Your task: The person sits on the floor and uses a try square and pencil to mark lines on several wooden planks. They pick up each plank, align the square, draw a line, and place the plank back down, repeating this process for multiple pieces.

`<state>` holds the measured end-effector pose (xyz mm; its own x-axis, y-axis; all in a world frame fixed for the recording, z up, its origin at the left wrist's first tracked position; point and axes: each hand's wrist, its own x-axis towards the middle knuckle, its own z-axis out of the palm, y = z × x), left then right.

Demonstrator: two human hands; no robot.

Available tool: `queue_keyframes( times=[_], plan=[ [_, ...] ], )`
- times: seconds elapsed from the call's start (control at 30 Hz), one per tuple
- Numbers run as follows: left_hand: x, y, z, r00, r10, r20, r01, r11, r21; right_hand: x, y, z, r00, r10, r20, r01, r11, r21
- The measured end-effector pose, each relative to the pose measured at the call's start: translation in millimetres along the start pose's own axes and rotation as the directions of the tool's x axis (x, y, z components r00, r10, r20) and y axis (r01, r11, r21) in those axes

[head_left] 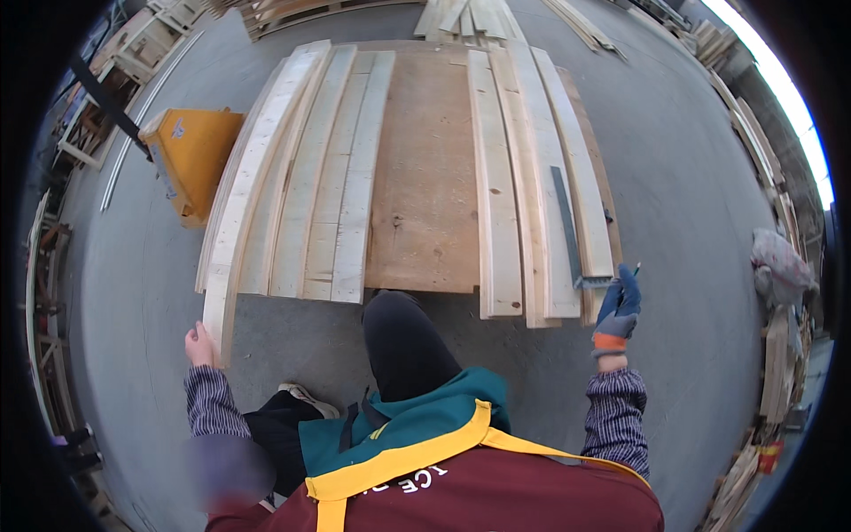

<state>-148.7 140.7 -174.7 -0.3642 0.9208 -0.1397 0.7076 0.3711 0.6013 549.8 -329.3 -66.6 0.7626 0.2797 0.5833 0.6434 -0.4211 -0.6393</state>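
White letters are printed on my maroon garment (496, 501), and a blue mark is on the yellow casing (191, 164), which stands close at the left of the brown counter (423, 168). My bare left hand (200, 346) grips the end of a long pale board (219, 306), sticking out past the counter's near left edge. At its near right corner is my gloved right hand (619, 306), beside a metal square (565, 222); what its fingers pinch, I cannot tell. Beyond the counter lie more planks (470, 19).
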Motion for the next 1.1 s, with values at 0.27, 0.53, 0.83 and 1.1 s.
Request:
queue_keyframes(
  times=[0.27, 0.53, 0.83, 1.1],
  plan=[
    [-44.0, 10.5, 6.6, 0.971, 0.082, 0.226, -0.065, 0.995, -0.082, -16.0, 147.3, 10.3, 0.898, 0.436, -0.055, -0.439, 0.884, -0.159],
    [-134.1, 7.0, 30.5, 0.976, -0.026, 0.215, 0.136, 0.845, -0.518, 25.9, 116.1, 61.4, 0.708, 0.697, -0.109, -0.684, 0.639, -0.352],
    [-190.6, -6.8, 21.5, 0.879, -0.078, 0.471, 0.476, 0.216, -0.852, 35.3, 70.1, 73.7, 0.543, 0.84, -0.01, -0.749, 0.479, -0.457],
    [-187.9, -14.1, 34.7, 0.83, -0.065, 0.554, 0.557, 0.141, -0.818, 50.6, 136.3, 87.9, 0.466, 0.882, 0.067, -0.864, 0.47, -0.183]
  ],
)
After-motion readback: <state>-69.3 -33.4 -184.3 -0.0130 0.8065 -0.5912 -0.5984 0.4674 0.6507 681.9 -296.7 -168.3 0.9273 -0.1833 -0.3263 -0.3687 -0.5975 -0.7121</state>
